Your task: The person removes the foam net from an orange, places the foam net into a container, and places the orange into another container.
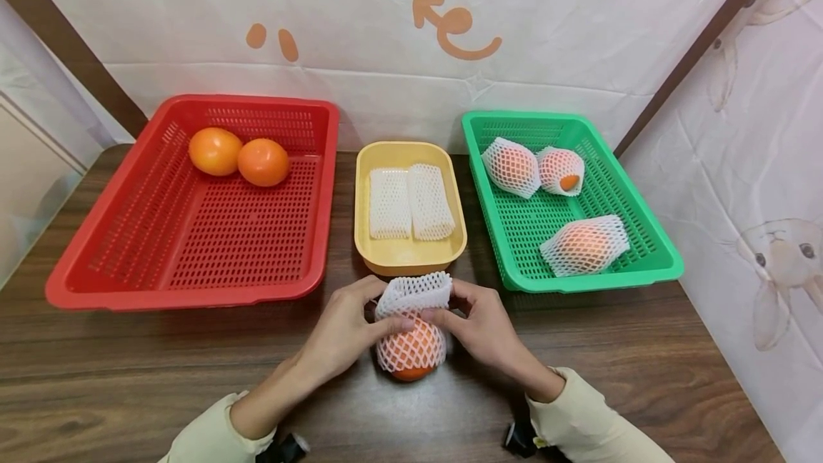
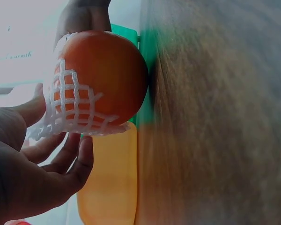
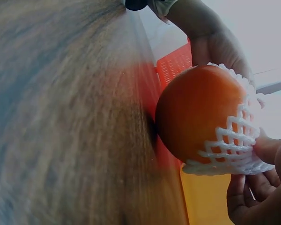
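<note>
Low in the middle of the head view, both hands work on one orange point(image 1: 412, 349) that stands on the wooden desk point(image 1: 128, 377). The left hand point(image 1: 341, 334) and the right hand point(image 1: 485, 327) close in from either side, fingers pinching the white foam net point(image 1: 414, 306) that covers the fruit's upper part, while its bottom shows bare in the wrist views. Just above them in the frame sits a yellow tray point(image 1: 401, 256) with two folded nets point(image 1: 408, 202). At left, a red basket point(image 1: 128, 277) holds two bare oranges point(image 1: 238, 156) in its far corner. At right, a green basket point(image 1: 643, 234) holds three netted oranges point(image 1: 553, 198).
</note>
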Demonstrator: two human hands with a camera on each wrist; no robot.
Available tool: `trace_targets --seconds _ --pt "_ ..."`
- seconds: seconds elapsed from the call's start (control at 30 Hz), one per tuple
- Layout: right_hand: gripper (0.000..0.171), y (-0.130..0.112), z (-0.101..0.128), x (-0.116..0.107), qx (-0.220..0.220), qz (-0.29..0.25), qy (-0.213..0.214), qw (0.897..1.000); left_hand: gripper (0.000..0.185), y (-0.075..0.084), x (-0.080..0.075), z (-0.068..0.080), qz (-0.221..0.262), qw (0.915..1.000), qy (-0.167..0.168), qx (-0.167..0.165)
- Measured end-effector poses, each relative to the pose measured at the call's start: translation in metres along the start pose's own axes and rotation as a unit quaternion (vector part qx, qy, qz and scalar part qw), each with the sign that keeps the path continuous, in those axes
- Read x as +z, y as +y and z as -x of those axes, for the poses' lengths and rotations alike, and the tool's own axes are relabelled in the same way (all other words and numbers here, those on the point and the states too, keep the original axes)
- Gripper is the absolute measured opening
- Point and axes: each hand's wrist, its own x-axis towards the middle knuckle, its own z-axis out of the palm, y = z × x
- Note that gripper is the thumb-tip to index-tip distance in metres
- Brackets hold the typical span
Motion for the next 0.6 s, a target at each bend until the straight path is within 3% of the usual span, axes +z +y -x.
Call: trace_targets --seconds 0.27,0.6 --pt "0.019 0.0096 0.0013 0.0025 -0.027 0.018 0.013 0.999 0.028 0.0003 0.0008 0.0003 0.005 0.9998 -0.016 0.011" --pt "0.018 0.0025 0.0027 0.0059 -0.041 0.018 0.013 0.999 0.02 0.0027 0.0013 0.0027 0.007 0.999 0.022 0.039"
